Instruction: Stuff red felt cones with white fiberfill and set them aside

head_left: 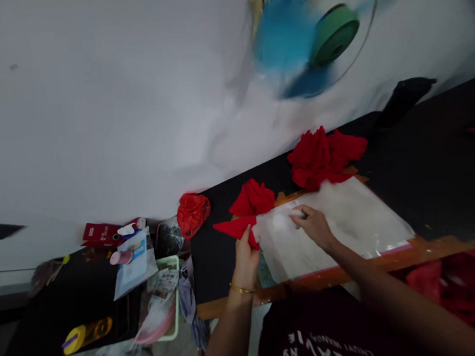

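My left hand [246, 259], with a gold bangle at the wrist, is closed around a red pointed cloth piece [235, 227] above the left end of the work mat. The cloth's tip points left, and some white material shows at its right end. To the right, my right hand [315, 225] pinches a small white piece [300, 212] that looks like stuffing, though it is blurred. Below both hands lies a whitish plastic-covered mat [309, 254] with loose white fluff [332, 195] near its back edge.
Behind the mat are a small red cloth heap [253, 197] and a larger one [322, 157]. A red plastic bag [193, 211] sits at the black table's left corner. Further left are a green basket [176, 314] and a yellow-lidded bottle [87, 335]. A blue fan [284, 37] hangs on the wall.
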`<control>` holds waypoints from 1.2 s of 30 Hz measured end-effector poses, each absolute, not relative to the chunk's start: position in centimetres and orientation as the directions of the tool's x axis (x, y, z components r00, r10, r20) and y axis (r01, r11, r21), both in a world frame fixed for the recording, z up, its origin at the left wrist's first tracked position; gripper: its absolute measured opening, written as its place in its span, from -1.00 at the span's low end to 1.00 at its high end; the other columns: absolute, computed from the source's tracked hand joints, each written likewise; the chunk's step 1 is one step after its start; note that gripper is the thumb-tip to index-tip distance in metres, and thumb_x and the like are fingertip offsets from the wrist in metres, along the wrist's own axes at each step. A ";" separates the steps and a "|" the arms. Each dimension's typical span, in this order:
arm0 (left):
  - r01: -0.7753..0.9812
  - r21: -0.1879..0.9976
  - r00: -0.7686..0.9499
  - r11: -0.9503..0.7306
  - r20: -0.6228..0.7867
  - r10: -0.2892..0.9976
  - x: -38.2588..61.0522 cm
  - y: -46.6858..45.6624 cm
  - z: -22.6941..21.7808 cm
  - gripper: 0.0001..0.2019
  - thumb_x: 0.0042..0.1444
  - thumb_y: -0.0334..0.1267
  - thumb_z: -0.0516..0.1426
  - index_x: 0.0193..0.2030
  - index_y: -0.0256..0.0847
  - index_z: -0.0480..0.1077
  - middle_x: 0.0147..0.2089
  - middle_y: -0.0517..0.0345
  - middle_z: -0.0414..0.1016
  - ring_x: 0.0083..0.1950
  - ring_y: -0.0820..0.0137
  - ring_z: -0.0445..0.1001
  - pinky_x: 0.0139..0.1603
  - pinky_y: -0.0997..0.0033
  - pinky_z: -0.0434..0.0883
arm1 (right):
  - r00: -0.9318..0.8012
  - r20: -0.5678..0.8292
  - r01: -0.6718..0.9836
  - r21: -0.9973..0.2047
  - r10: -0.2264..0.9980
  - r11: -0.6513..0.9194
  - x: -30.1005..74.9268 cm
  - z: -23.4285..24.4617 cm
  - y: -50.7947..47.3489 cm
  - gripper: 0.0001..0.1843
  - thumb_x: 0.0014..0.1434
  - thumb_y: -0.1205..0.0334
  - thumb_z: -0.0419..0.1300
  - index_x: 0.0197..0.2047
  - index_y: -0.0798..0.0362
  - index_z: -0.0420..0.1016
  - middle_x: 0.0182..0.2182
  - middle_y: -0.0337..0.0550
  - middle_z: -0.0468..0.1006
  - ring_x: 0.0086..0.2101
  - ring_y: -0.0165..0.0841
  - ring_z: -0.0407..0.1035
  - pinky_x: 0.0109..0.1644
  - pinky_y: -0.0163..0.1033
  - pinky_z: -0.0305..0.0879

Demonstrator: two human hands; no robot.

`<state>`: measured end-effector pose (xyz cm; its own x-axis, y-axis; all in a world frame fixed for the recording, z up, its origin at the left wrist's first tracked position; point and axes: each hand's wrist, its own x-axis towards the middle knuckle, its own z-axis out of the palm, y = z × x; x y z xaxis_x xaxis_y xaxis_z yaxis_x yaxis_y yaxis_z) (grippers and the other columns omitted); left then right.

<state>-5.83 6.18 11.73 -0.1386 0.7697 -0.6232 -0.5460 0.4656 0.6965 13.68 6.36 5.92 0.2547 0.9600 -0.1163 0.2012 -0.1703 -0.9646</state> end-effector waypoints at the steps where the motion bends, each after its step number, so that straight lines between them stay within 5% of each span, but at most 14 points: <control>1: -0.566 0.674 -0.117 0.474 -0.635 0.764 -6.4 6.4 11.8 -0.64 -0.10 -0.15 0.32 -0.15 -0.18 0.45 -0.31 0.12 0.56 -0.24 0.33 0.54 -0.18 0.39 0.46 | 0.252 -0.085 0.286 -0.945 0.964 -0.158 15.0 4.7 6.8 -0.78 0.03 0.09 0.18 -0.32 0.04 0.51 -0.55 -0.23 0.50 -0.53 -0.31 0.38 -0.39 -0.21 0.35; 5: -0.643 0.566 0.001 0.516 -0.674 0.739 -7.6 6.8 12.2 -0.64 0.00 -0.03 0.29 -0.14 -0.21 0.44 -0.34 0.13 0.50 -0.41 0.47 0.42 -0.42 0.51 0.37 | 0.174 0.100 0.582 -0.813 0.980 -0.021 18.4 1.7 7.9 -0.70 -0.01 0.02 0.28 -0.28 0.05 0.53 -0.24 0.05 0.58 -0.20 -0.09 0.46 -0.05 0.05 0.37; 8: -0.653 0.514 0.030 0.557 -0.717 0.696 -7.2 6.5 12.3 -0.50 -0.06 0.09 0.31 -0.08 -0.22 0.43 -0.28 0.08 0.50 -0.38 0.44 0.43 -0.40 0.48 0.38 | 0.121 0.195 0.575 -0.813 0.973 0.092 17.4 3.9 7.6 -0.61 0.09 -0.04 0.24 -0.13 0.08 0.52 -0.07 0.13 0.53 -0.07 -0.06 0.42 -0.04 0.06 0.38; 11: -0.623 0.475 0.095 0.621 -0.742 0.663 -6.4 6.0 12.5 -0.42 -0.11 0.14 0.33 -0.05 -0.22 0.44 -0.21 0.05 0.52 -0.33 0.39 0.46 -0.35 0.43 0.42 | 0.019 0.159 0.379 -0.915 0.987 0.140 14.4 8.3 7.5 -0.67 0.25 0.02 0.10 -0.05 0.01 0.51 -0.18 -0.04 0.56 -0.28 -0.27 0.44 -0.24 -0.15 0.44; 15: -0.569 0.450 0.200 0.689 -0.737 0.646 -5.5 5.5 12.9 -0.43 -0.14 0.14 0.34 -0.08 -0.21 0.46 -0.24 0.07 0.53 -0.36 0.38 0.47 -0.41 0.42 0.43 | -0.119 0.071 0.175 -0.980 0.990 0.092 11.4 11.6 8.5 -0.65 0.15 0.11 0.19 0.00 -0.01 0.49 -0.18 -0.14 0.55 -0.40 -0.40 0.39 -0.42 -0.31 0.36; 18: -0.546 0.441 0.274 0.712 -0.710 0.649 -5.0 5.2 13.0 -0.45 -0.13 0.15 0.33 -0.12 -0.22 0.47 -0.29 0.06 0.52 -0.39 0.38 0.45 -0.49 0.45 0.36 | -0.248 0.078 0.267 -0.953 0.966 0.146 10.8 11.5 8.9 -0.77 0.07 0.31 0.20 -0.16 0.04 0.55 -0.27 -0.19 0.56 -0.43 -0.43 0.36 -0.35 -0.31 0.34; 23: -0.495 0.431 0.233 0.755 -0.771 0.593 -4.9 4.9 12.6 -0.46 -0.13 0.18 0.31 -0.18 -0.25 0.46 -0.43 0.10 0.45 -0.48 0.42 0.40 -0.55 0.48 0.26 | -0.158 0.203 0.545 -0.798 0.966 0.257 11.0 11.6 7.7 -0.74 0.09 0.46 0.13 -0.18 0.03 0.53 -0.22 -0.14 0.53 -0.28 -0.34 0.40 -0.17 -0.24 0.32; 27: -0.418 0.432 0.284 0.799 -0.774 0.566 -5.2 5.0 12.2 -0.47 -0.14 0.21 0.28 -0.24 -0.24 0.43 -0.48 0.13 0.40 -0.53 0.44 0.37 -0.62 0.53 0.15 | -0.293 0.265 0.404 -0.836 0.918 0.371 11.4 12.5 7.0 -0.62 0.11 0.45 0.12 -0.01 -0.02 0.49 -0.02 -0.09 0.48 -0.10 -0.30 0.39 -0.07 -0.22 0.35; 30: -0.339 0.423 0.367 0.840 -0.763 0.532 -5.2 4.9 12.2 -0.48 -0.15 0.21 0.27 -0.29 -0.22 0.40 -0.49 0.13 0.38 -0.58 0.45 0.33 -0.66 0.55 0.04 | -0.427 0.244 0.337 -0.851 0.871 0.403 11.6 12.3 7.3 -0.70 0.09 0.41 0.16 -0.10 0.00 0.53 -0.15 -0.12 0.52 -0.14 -0.29 0.41 -0.07 -0.21 0.35; 33: -0.288 0.457 0.372 0.842 -0.756 0.538 -5.2 4.5 12.4 -0.42 -0.10 0.31 0.19 -0.23 -0.22 0.41 -0.44 0.08 0.40 -0.57 0.45 0.34 -0.65 0.53 0.10 | -0.341 0.192 0.396 -0.859 0.920 0.326 11.7 11.2 7.7 -0.79 0.06 0.42 0.14 -0.24 0.04 0.53 -0.30 -0.15 0.53 -0.27 -0.31 0.42 -0.15 -0.23 0.32; 36: -0.244 0.659 0.210 0.711 -0.680 0.702 -5.2 3.9 12.4 -0.35 -0.05 0.33 0.15 -0.03 -0.19 0.36 -0.30 0.08 0.43 -0.47 0.43 0.41 -0.58 0.53 0.22 | -0.171 0.161 0.405 -0.888 0.972 0.219 11.9 10.0 7.6 -0.83 0.06 0.36 0.12 -0.26 0.05 0.50 -0.32 -0.16 0.55 -0.32 -0.32 0.40 -0.20 -0.26 0.29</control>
